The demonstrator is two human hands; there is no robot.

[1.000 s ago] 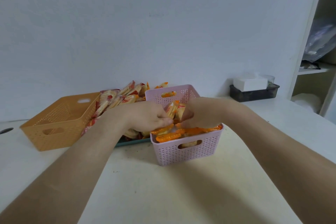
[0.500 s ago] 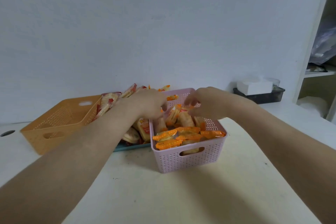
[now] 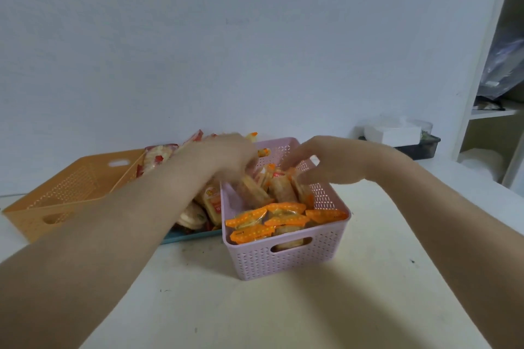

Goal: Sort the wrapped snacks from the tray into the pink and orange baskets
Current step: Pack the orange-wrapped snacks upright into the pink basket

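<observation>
1. Hands have drawn apart since half a second ago: the left hand has shifted toward the tray and is motion-blurred, so I cannot tell its grip.
2. The right hand now spreads loose fingers over the upright packets.
3. The pink basket is rectangular perforated plastic with a slot handle. Crinkly flat packets with orange edges lie at its near end.
4. The orange basket has the same lattice. Glossy heaped packets fill the teal tray on the pale surface.
</observation>
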